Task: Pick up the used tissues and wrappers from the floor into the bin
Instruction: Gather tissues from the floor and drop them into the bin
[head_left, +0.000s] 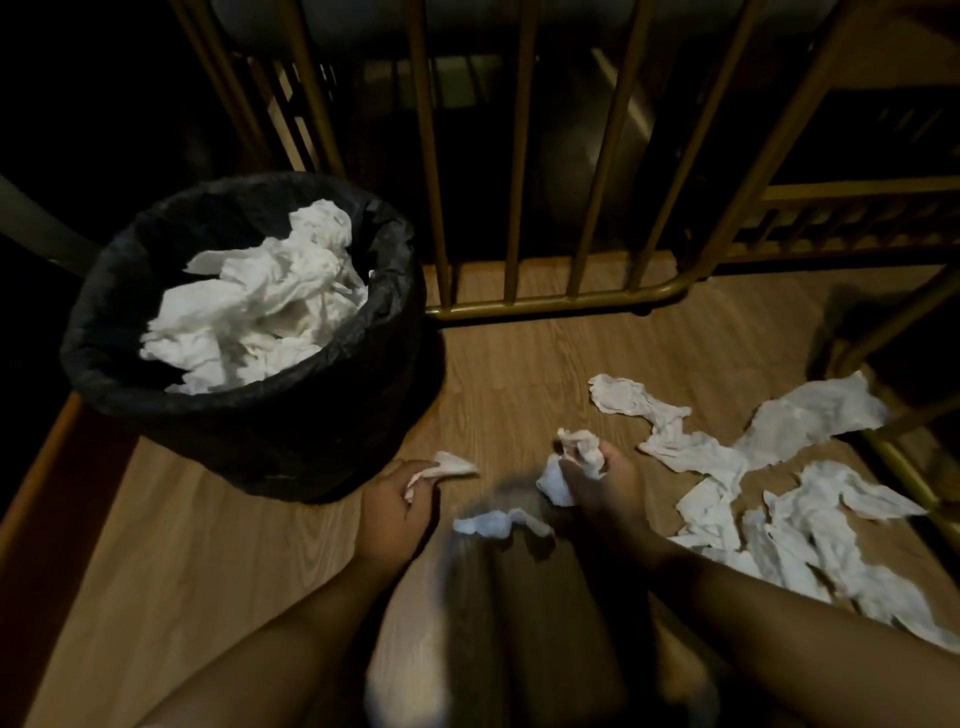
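A black-lined bin (311, 415) stands at the left on the wooden floor, with a heap of crumpled white tissues (260, 301) inside. My left hand (395, 499) is just right of the bin's base, closed on a small white tissue (454, 464). My right hand (597, 483) is closed on a crumpled tissue wad (582, 449). A small tissue (498, 522) lies between my hands. Several more tissues (753, 499) are scattered on the floor to the right.
A brass-coloured metal frame with vertical bars (519, 208) stands behind the bin and the tissues, its bottom rail on the floor. Another brass leg (904, 467) runs along the right edge. My knee (441, 623) is low in the middle.
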